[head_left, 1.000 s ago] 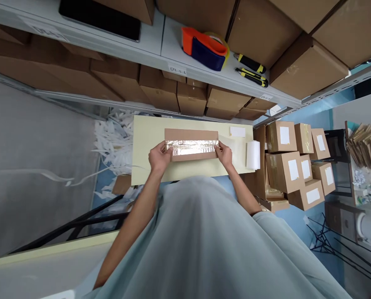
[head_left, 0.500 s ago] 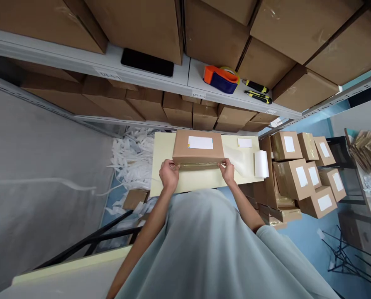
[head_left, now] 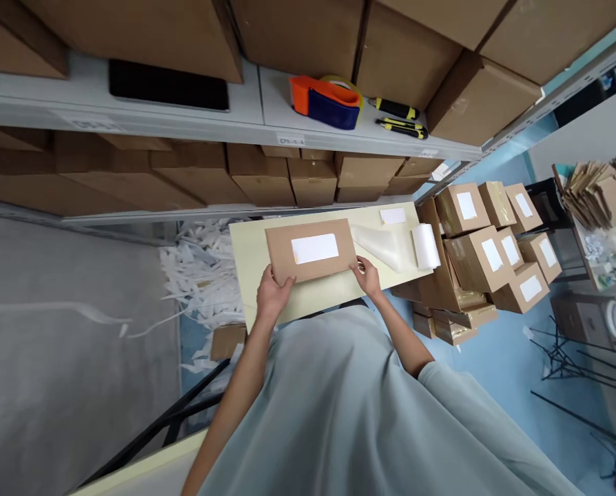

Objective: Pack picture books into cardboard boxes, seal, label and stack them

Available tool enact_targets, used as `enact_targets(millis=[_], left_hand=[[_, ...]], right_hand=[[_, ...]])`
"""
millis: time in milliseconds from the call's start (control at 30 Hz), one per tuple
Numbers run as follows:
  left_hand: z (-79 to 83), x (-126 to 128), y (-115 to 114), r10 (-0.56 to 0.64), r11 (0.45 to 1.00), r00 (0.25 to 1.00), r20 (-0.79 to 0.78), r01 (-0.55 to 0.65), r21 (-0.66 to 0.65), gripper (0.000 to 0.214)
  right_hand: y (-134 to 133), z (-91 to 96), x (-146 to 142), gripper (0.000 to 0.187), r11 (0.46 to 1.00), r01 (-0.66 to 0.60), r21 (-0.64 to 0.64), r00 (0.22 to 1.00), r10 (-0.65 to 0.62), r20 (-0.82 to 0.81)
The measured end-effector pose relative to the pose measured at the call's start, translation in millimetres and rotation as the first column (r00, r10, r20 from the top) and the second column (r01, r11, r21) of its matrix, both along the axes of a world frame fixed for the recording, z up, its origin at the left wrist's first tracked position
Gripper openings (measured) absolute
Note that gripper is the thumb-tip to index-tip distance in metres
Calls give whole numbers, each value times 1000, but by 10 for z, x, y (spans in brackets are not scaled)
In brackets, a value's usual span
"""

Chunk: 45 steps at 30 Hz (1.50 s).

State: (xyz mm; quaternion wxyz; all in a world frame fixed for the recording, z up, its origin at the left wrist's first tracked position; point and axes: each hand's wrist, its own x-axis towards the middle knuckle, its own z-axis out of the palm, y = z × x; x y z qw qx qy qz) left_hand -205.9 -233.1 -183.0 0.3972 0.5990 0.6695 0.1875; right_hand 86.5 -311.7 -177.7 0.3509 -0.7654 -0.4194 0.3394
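Note:
A closed brown cardboard box (head_left: pixel 312 271) is in front of me above the pale yellow table (head_left: pixel 249 241), its broad face turned up towards me. A white label (head_left: pixel 315 249) is stuck on that face. My left hand (head_left: pixel 273 295) grips the box's near left corner, thumb on top. At the near right corner, my right hand (head_left: pixel 366 275) pinches the edge between thumb and fingers. The underside of the box is hidden, so I cannot tell whether it touches the table.
Right of the box lie clear plastic film (head_left: pixel 377 244), a white label sheet (head_left: pixel 393 215) and a white roll (head_left: pixel 425 246). Labelled boxes (head_left: pixel 486 258) are stacked farther right. The shelf (head_left: pixel 274 96) holds a tape dispenser (head_left: pixel 326 103), cutters (head_left: pixel 402 127) and a phone-like black slab (head_left: pixel 168 85).
The box has tipped so its labelled face shows more fully and its taped near side is out of sight. Both hands stay on its near corners. My view has shifted and rotated.

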Motion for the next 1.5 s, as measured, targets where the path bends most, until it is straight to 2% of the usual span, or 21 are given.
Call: enact_targets(millis=[100, 233, 333, 433, 533, 633, 700, 767, 833, 933, 1067, 1200, 1500], left_hand=[[124, 125, 21, 76, 997, 996, -43, -76, 6, 71], [350, 431, 126, 67, 974, 997, -31, -58, 220, 75], [526, 863, 280, -19, 949, 999, 30, 9, 315, 63], [622, 1484, 451, -113, 943, 988, 103, 74, 326, 53], [575, 2213, 587, -162, 961, 969, 186, 112, 252, 51], [408, 2901, 628, -151, 986, 952, 265, 128, 103, 51], [275, 3250, 584, -140, 990, 947, 288, 139, 24, 49], [161, 3477, 489, -155, 986, 946, 285, 166, -17, 48], [84, 3593, 375, -178, 981, 946, 269, 193, -29, 49], [41, 3637, 257, -186, 979, 954, 235, 201, -41, 50], [35, 3625, 275, -175, 979, 969, 176, 191, -76, 51], [11, 3610, 357, -142, 981, 979, 145, 158, -108, 53], [-12, 3668, 445, -105, 977, 979, 176, 134, -165, 51]], right_hand=[[11, 3, 55, 39, 1000, -5, -6, 999, 6, 48], [101, 83, 434, 34, 998, 51, 37, 985, -56, 162], [211, 174, 927, 29, 994, 63, 95, 969, -84, 232], [353, 217, 1454, 30, 992, 58, 108, 958, -86, 273], [541, 168, 1896, 30, 995, 25, 101, 949, -55, 310], [792, 20, 2192, 29, 998, -22, 67, 943, -2, 333], [992, -124, 2302, 28, 999, -50, 10, 940, 44, 339], [1204, -291, 2349, 28, 994, -68, -80, 936, 91, 339], [1402, -464, 2351, 30, 981, -73, -182, 933, 131, 334], [1619, -694, 2310, 37, 955, -78, -286, 931, 172, 322], [1726, -888, 2253, 37, 958, -68, -279, 933, 160, 322], [1729, -972, 2252, 28, 967, -30, -254, 951, 106, 290], [1707, -985, 2274, 25, 966, -74, -248, 949, 145, 281]])
